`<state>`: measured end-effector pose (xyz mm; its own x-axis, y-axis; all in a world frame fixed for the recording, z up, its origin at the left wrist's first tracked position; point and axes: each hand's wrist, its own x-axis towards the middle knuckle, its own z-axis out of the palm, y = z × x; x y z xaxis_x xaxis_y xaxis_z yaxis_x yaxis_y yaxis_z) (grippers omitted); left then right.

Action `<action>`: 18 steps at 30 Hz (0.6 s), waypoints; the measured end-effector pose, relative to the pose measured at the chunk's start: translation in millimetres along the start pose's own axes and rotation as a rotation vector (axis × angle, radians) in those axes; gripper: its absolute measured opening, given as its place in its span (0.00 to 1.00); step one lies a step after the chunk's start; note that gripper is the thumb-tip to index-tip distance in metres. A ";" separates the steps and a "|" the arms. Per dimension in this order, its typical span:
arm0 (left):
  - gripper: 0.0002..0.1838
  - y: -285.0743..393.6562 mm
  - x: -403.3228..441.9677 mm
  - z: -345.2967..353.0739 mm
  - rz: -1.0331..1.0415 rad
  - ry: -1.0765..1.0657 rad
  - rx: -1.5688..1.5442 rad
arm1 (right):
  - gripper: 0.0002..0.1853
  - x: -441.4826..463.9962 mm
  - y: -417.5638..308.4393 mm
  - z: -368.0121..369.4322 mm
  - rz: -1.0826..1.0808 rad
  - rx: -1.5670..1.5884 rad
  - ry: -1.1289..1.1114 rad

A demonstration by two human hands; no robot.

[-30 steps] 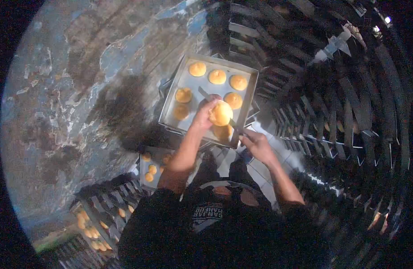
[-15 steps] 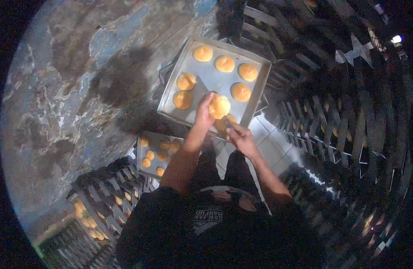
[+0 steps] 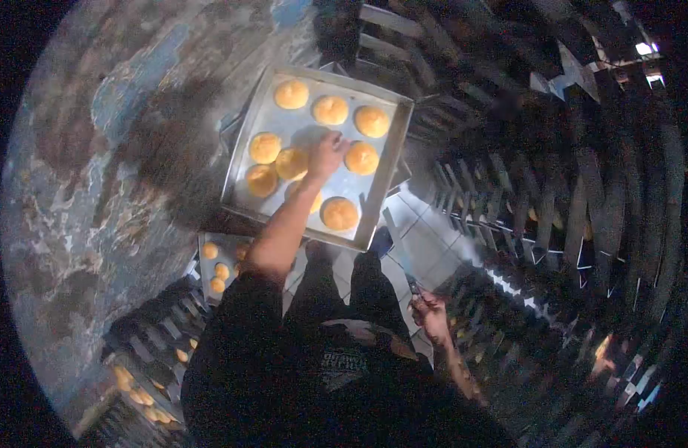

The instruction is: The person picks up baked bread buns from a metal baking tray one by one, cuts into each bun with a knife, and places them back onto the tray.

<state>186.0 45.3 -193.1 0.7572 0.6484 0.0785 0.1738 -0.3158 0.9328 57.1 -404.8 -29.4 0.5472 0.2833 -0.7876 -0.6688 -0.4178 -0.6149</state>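
Note:
A square metal tray (image 3: 392, 179) holds several round golden buns, among them a bun (image 3: 330, 110) at the back and another bun (image 3: 339, 214) near the front. My left hand (image 3: 329, 153) is over the tray's middle, fingers loosely bent and somewhat blurred, with nothing visible in them. Just left of it lies a bun (image 3: 291, 163), and close on its right is a bun (image 3: 361, 158). My left forearm partly covers one more bun. Low at my right side, away from the tray, my right hand (image 3: 431, 310) grips the handle of a long-bladed knife (image 3: 401, 246), its blade pointing forward.
A lower tray (image 3: 206, 272) with smaller buns is at the left, partly behind my arm. Dark slatted racks (image 3: 493, 201) line the right side; more buns (image 3: 139, 392) sit in a rack at lower left. A stained wall (image 3: 135, 149) stands at left, and pale floor tiles (image 3: 426, 239) show below.
My left hand has let go of the bun it held and moved forward over the tray. My right hand has drawn back and right with the knife, away from the tray.

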 end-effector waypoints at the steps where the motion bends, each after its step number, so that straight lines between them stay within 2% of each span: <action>1: 0.29 -5.1 1.8 21.5 -0.071 -0.125 0.230 | 0.14 0.0 -1.4 -0.7 -0.005 0.007 0.009; 2: 0.32 -10.1 3.3 38.4 -0.139 -0.248 0.463 | 0.13 0.3 -2.3 -0.2 -0.027 0.004 0.004; 6: 0.39 3.1 -1.9 58.1 -0.107 -0.248 0.496 | 0.15 -3.8 -19.7 -13.1 -0.010 0.014 0.002; 8: 0.43 24.1 -7.6 48.2 -0.239 -0.652 0.330 | 0.15 -3.3 -23.8 -14.5 -0.013 0.024 0.009; 9: 0.43 30.4 -19.5 48.4 -0.224 -0.656 0.340 | 0.11 -1.1 -25.5 -12.7 -0.068 0.036 0.044; 11: 0.39 23.1 -46.9 57.7 -0.136 -0.428 0.268 | 0.10 3.2 -36.7 -8.5 -0.136 0.057 0.086; 12: 0.39 33.7 -53.0 55.7 -0.120 -0.430 0.271 | 0.10 5.4 -47.8 -4.6 -0.194 0.062 0.087; 14: 0.32 59.5 -62.1 44.2 -0.410 -0.353 -0.340 | 0.11 15.3 -50.0 -5.1 -0.285 0.071 0.069; 15: 0.32 68.7 -65.6 39.1 -0.397 -0.348 -0.335 | 0.11 12.9 -60.6 -2.4 -0.298 0.075 0.063; 17: 0.26 84.8 -69.6 27.2 -0.634 -0.127 -0.853 | 0.11 5.1 -89.9 7.3 -0.304 0.010 0.067; 18: 0.26 91.8 -67.3 18.3 -0.613 -0.116 -0.852 | 0.23 6.0 -95.4 5.8 -0.263 -0.057 0.042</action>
<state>162.5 -40.0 -119.2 0.7531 0.4481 -0.4818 0.0816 0.6629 0.7442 121.3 -358.3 24.3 0.7195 0.3534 -0.5979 -0.4720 -0.3827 -0.7942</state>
